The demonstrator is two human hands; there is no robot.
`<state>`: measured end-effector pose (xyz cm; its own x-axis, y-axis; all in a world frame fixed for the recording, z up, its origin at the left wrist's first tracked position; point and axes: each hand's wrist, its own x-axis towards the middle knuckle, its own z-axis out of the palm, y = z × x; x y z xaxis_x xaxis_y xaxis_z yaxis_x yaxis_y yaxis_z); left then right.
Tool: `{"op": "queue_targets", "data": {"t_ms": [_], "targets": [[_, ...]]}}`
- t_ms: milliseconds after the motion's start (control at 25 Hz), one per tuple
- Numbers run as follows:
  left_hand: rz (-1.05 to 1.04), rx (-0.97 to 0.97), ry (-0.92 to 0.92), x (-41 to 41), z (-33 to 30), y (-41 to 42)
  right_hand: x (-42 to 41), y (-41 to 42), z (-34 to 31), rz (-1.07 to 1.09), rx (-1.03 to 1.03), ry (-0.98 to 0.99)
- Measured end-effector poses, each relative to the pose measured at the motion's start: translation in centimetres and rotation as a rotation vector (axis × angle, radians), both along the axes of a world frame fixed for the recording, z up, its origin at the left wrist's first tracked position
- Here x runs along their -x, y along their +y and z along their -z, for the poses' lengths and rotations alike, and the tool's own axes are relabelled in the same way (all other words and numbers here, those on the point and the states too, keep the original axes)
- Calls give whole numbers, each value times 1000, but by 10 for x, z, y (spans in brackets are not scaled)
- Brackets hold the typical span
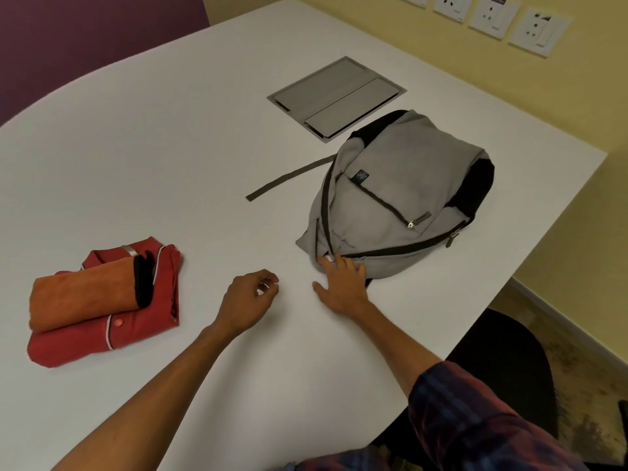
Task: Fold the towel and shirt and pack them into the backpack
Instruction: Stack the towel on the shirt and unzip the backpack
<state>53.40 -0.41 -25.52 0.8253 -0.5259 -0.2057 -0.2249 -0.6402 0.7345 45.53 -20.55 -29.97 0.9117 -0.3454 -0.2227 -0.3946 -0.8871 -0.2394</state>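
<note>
While the folded towel (85,294) lies on the shirt (102,338) at lower left, the right hand (343,283) presses flat-fingered on the backpack (401,195); the left hand (249,300) hangs loosely curled, holding nothing.

The single head view is looking forward and down from above the near edge of the white table (170,147); both forearms are reaching in from the bottom (wide-angle, close), the wall sockets (492,15) showing farthest off.
</note>
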Motion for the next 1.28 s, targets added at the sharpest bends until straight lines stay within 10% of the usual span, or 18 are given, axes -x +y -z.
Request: {"op": "queue_targets", "data": {"t_ms": [680, 960, 1280], "targets": [[158, -62, -38, 25, 7, 105, 57, 180, -10, -225, -95, -147], [315, 7, -87, 35, 1, 71, 78, 118, -34, 327, -257, -501], [457, 54, -93, 61, -3, -6, 137, 38, -18, 861, -351, -425]]}}
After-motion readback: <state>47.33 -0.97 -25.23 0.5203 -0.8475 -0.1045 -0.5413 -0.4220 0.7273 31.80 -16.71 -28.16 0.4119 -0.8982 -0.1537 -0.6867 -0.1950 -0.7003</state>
